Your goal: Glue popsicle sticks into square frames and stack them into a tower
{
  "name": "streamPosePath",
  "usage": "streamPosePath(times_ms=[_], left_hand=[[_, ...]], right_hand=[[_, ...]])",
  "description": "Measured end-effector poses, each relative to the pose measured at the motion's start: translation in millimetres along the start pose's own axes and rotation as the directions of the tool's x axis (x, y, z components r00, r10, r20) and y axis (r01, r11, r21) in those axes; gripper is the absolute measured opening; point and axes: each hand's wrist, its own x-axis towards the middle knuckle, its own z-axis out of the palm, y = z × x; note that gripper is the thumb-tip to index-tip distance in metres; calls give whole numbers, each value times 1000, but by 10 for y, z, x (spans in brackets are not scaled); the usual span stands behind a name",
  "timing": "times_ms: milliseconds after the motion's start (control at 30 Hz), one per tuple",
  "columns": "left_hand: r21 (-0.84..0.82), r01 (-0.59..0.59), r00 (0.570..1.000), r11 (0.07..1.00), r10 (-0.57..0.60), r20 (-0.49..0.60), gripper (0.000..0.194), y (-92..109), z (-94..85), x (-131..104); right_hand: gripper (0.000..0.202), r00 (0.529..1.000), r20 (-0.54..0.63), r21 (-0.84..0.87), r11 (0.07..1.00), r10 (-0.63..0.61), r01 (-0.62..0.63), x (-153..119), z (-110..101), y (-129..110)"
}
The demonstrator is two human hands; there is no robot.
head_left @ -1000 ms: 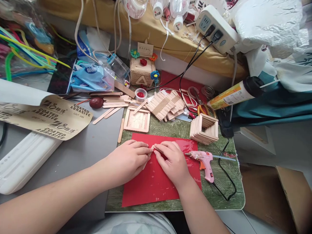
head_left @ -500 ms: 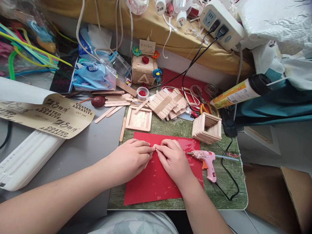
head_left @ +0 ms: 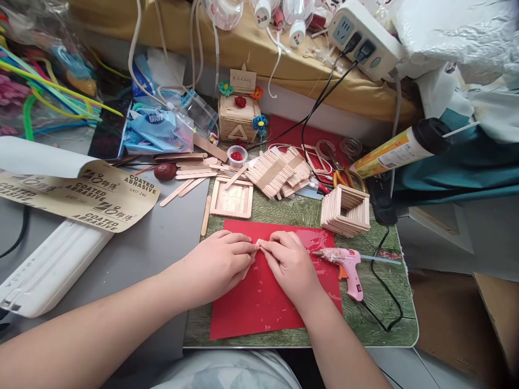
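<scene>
Pinching with left hand (head_left: 222, 263) and right hand (head_left: 290, 265) a pale, slim-ended, mostly hidden piece (head_left: 259, 243)

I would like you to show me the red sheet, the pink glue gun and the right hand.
Red sheet (head_left: 265, 300): head view, on its bare surface.
Pink glue gun (head_left: 347, 260): head view, on its body.
Right hand (head_left: 291, 265): head view, on its back.

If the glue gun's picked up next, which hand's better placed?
Likely right. The right hand is nearer the pink glue gun; the left hand would have to reach past it. Both have fingertips at a small pale piece, so neither is free.
</scene>
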Motion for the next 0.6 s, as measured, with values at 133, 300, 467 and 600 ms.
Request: streamPosePath(times_ms=[133,300,467,600], left_hand=[[-4,-10,1000,1000,10,-11,28,-7,5,1],[-7,-18,999,1000,17,-31,27,-13,12,-8],[-27,-3,1000,1000,3,-10,27,-13,-3,12],[-47,13,1000,999,-13,0,27,-22,-15,33]], right_hand=[[18,997,-68,95,995,-22,28,-41,-7,67],[16,995,-100,145,989,24,-9,-31,-8,94],[20,999,-27,86,996,20,-17,0,-22,57],[22,1000,-5,59,998,16,-16,4,-36,52]])
